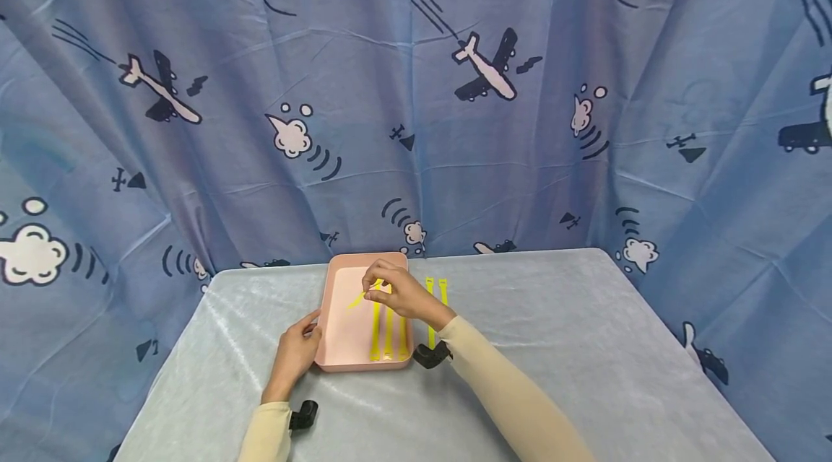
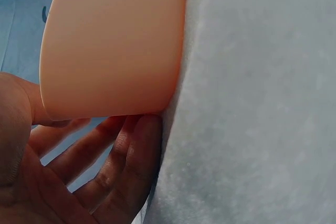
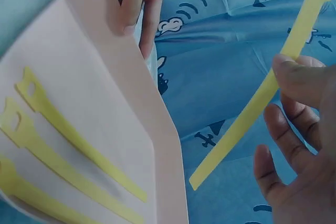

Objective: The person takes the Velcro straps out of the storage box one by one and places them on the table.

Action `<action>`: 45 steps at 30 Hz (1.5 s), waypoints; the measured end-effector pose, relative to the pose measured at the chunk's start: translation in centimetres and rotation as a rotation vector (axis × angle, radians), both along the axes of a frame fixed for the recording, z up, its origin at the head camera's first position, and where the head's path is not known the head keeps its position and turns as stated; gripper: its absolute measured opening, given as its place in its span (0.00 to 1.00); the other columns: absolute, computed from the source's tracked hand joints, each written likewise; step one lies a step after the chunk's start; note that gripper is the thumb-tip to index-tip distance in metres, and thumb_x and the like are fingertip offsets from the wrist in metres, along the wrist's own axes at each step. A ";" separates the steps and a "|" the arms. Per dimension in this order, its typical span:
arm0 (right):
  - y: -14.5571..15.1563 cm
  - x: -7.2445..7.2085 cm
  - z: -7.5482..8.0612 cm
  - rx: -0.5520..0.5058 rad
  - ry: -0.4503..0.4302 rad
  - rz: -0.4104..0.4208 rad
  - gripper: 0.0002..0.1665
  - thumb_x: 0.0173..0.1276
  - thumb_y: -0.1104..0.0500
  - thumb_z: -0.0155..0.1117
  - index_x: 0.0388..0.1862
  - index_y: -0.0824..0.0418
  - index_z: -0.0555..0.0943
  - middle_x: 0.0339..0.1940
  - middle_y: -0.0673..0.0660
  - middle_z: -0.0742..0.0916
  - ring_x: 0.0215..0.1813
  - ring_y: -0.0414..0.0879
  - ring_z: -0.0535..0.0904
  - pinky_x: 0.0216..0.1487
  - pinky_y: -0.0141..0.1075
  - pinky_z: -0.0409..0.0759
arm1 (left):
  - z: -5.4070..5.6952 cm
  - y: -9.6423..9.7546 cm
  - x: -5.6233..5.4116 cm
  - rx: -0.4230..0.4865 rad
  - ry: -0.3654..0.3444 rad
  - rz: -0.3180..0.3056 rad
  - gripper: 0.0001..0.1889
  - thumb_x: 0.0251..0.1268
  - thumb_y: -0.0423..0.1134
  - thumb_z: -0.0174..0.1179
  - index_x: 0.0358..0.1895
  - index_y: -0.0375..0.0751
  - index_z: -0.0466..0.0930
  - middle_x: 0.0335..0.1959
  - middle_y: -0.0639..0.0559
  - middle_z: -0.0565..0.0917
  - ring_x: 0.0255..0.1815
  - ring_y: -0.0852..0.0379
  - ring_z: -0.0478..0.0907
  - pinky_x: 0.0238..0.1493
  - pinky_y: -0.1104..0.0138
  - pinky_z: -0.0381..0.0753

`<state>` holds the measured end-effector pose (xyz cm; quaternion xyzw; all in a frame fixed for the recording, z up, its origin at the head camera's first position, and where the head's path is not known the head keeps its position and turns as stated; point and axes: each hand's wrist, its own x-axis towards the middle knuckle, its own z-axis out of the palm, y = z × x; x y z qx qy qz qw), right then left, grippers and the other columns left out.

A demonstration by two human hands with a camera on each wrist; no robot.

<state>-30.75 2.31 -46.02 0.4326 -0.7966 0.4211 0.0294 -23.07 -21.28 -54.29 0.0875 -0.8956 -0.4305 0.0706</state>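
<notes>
My right hand (image 1: 401, 294) is held above the pink tray (image 1: 343, 336), pinching a yellow cable strap (image 3: 239, 127) between thumb and fingertips. The strap slants, its slotted head up and its plain tail hanging down. Several similar straps (image 3: 79, 142) lie side by side in the tray's right half, heads toward the far end. On the tray's left side, my left hand (image 1: 295, 352) grips the wall, with the thumb at the rim (image 2: 42, 66) and the other fingers against the outside.
More yellow straps (image 1: 430, 285) lie on the pale grey tablecloth (image 1: 539, 325) just right of the tray, partly hidden by the right wrist and its black camera (image 1: 432, 355). Behind the table hangs a blue curtain (image 1: 364, 195) printed with planes.
</notes>
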 end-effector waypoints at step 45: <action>5.2 1.6 -1.9 -0.463 -0.581 -0.393 0.12 0.69 0.64 0.63 0.50 0.67 0.78 0.34 0.52 0.81 0.32 0.42 0.75 0.34 0.32 0.74 | 0.0 0.1 0.1 -0.006 0.007 -0.013 0.23 0.71 0.37 0.51 0.68 0.40 0.73 0.54 0.34 0.84 0.54 0.41 0.83 0.56 0.48 0.78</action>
